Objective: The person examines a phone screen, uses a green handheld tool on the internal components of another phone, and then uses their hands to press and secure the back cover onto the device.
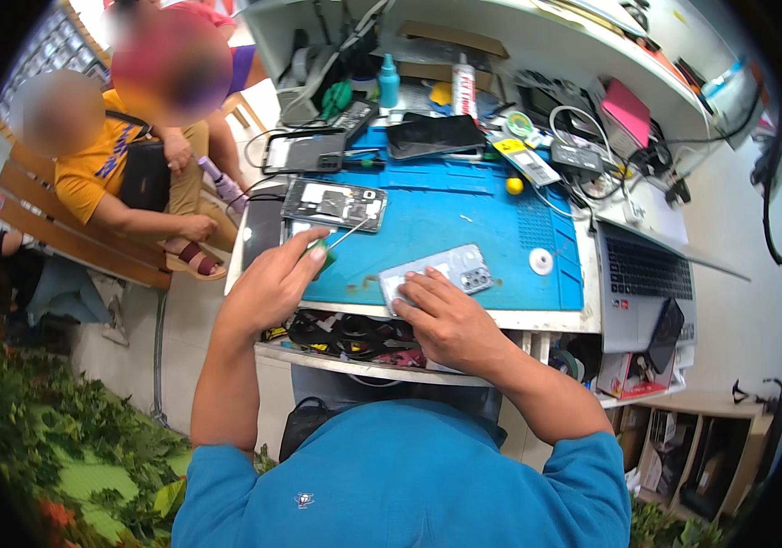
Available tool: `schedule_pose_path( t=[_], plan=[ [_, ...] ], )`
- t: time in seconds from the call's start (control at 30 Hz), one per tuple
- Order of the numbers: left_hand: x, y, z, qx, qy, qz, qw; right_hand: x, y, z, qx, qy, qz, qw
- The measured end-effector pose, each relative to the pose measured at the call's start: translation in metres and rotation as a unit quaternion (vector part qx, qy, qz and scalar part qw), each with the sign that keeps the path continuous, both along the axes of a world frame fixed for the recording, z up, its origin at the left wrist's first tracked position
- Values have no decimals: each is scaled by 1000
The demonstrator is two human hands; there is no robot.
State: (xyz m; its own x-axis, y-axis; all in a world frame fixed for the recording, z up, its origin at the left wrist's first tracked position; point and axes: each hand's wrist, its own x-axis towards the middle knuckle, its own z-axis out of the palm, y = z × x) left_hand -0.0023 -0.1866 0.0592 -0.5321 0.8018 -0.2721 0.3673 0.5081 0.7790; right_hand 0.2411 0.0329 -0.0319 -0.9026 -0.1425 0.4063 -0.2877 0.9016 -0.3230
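Note:
My left hand [281, 279] is closed on a green-handled screwdriver [321, 256], its metal shaft angled up toward an opened phone [336, 203] with exposed insides on the blue mat [537, 274]. My right hand [432, 306] has curled fingers on a silvery phone or back cover [462, 267], which lies tilted on the mat's front part. A white round piece [540, 261] sits to the right of it. Behind the opened phone are a black phone in a frame [304, 151] and a dark screen [435, 137].
Bottles [389, 87], chargers and cables [578, 155] crowd the back. An open laptop [642, 269] stands right, a cluttered drawer [354, 338] below the desk edge. A person in yellow [99, 183], another in red and one in dark clothes sit at left. Leafy greenery [53, 429] fills lower left.

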Motion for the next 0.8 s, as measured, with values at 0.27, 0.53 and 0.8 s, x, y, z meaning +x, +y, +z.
schedule_pose_path(
  t=[0.27,0.53,0.8],
  plan=[
    [45,-7,-3,23,216,-53,975,7,-1,1,17,30,-13,999],
    [58,-15,-14,56,297,-88,949,8,-3,3,43,29,1,999],
    [57,-8,-27,58,300,-70,949,10,-4,4,47,20,1,999]
  ],
)
